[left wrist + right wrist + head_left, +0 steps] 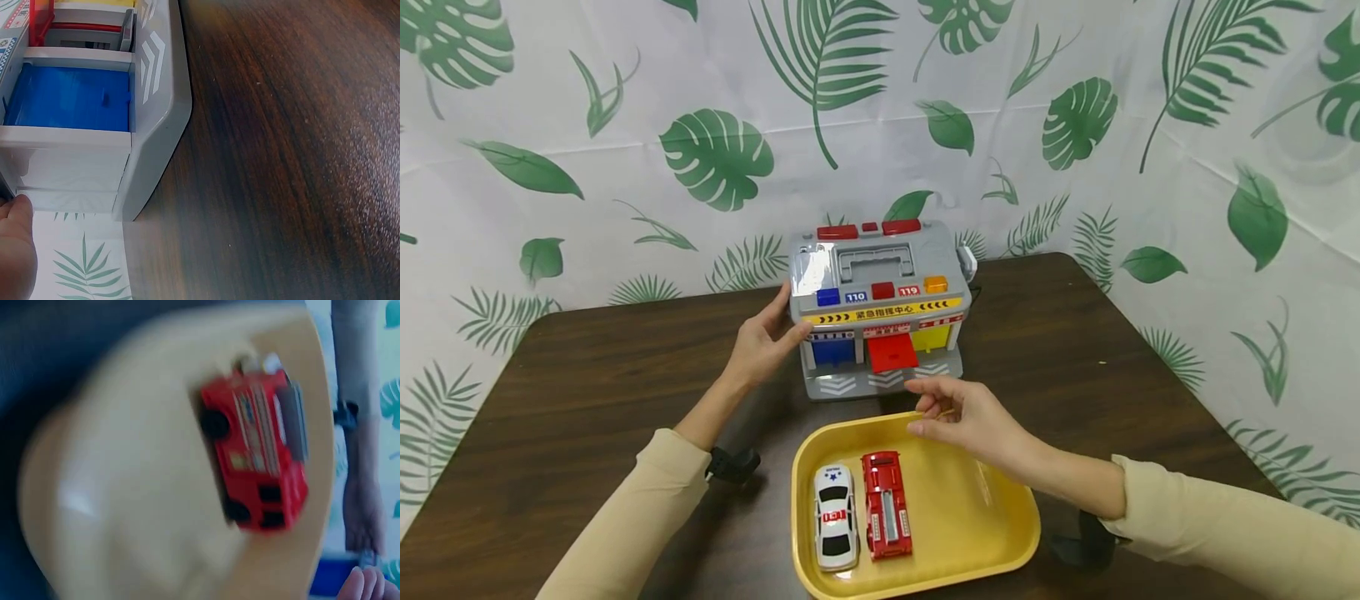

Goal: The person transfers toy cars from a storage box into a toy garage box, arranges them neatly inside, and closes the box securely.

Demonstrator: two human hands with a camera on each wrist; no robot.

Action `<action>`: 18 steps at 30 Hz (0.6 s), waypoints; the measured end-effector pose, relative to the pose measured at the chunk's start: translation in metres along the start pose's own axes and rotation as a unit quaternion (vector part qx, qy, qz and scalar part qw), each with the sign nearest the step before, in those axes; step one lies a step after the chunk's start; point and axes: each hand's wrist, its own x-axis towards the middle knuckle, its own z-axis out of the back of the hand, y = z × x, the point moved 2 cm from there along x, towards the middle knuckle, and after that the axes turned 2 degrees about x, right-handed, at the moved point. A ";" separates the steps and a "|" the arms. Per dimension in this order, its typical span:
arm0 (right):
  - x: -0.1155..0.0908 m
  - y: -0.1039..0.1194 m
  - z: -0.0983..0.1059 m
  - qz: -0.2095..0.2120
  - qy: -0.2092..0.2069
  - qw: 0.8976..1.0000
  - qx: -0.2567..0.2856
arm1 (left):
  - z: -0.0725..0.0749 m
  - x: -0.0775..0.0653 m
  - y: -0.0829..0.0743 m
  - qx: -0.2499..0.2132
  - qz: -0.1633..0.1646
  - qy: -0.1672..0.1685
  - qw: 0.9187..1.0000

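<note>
A grey toy emergency station (883,275) stands at the back of the table, its red middle door (892,353) swung outward. My left hand (766,337) holds its left end, thumb at the front corner; the left wrist view shows part of that hand beside the wall and blue door (69,97). My right hand (966,417) hovers over the far rim of the yellow tray (1000,550), just in front of the station, fingers loosely bent and holding nothing. Inside the tray lie a white toy police car (836,517) and a red toy fire truck (886,504), side by side.
Dark wood tabletop (625,367) extends on both sides of the station and tray. A white leaf-print cloth (647,75) hangs close behind the table and along its right. Dark wrist cameras (733,465) are strapped on both forearms.
</note>
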 end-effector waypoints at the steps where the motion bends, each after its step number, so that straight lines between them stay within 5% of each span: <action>1: -0.003 -0.002 -0.003 -0.012 0.008 1.000 0.006 | 0.000 0.000 0.001 0.000 -0.002 0.000 1.000; 18: -0.024 -0.041 -0.043 -0.135 0.111 0.982 0.073 | 0.000 0.001 0.003 -0.013 -0.001 -0.002 1.000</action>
